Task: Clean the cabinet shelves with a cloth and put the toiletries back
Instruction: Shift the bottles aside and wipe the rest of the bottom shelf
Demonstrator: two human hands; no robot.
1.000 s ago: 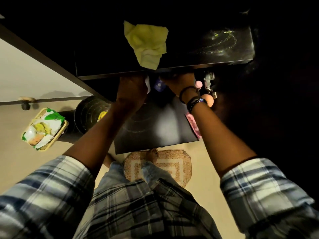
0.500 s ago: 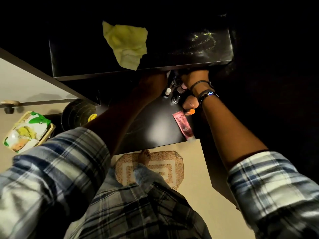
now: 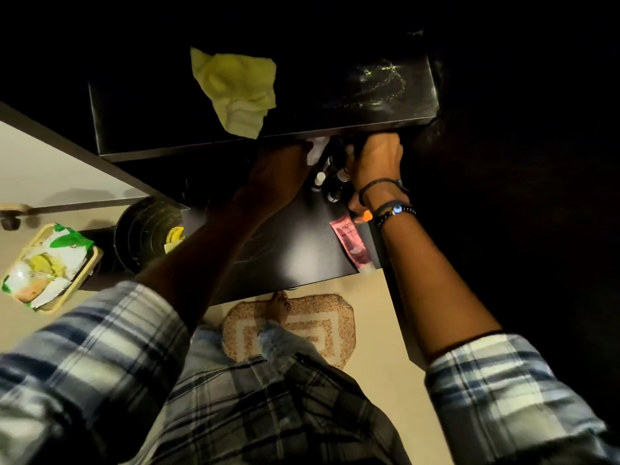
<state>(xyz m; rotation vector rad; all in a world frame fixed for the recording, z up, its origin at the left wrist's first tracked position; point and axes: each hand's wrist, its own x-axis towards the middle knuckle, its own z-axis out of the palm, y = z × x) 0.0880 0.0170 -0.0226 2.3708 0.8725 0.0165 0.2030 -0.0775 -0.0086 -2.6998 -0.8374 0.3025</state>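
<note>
A crumpled yellow cloth (image 3: 237, 90) lies on the upper black shelf (image 3: 335, 109), draped over its front edge. Below it, both my hands reach under that shelf over the lower black shelf (image 3: 288, 256). My left hand (image 3: 278, 169) holds a white item (image 3: 315, 151) at the shelf's back. My right hand (image 3: 377, 162) is curled around dark bottles (image 3: 335, 182) standing there; its fingertips are hidden under the upper shelf. A pink tube (image 3: 352, 243) lies flat near the lower shelf's right front corner, beside an orange-capped item (image 3: 365, 215).
The white cabinet door (image 3: 50, 172) stands open at left. On the floor sit a dark round bin (image 3: 147, 233), a basket holding a green-and-white packet (image 3: 47, 266), and a beige mat (image 3: 288, 327) under my bare foot.
The view has shifted so the shelves sit further right. My right hand has moved deeper under the upper shelf onto the bottles. My left hand stays at the back of the lower shelf.
</note>
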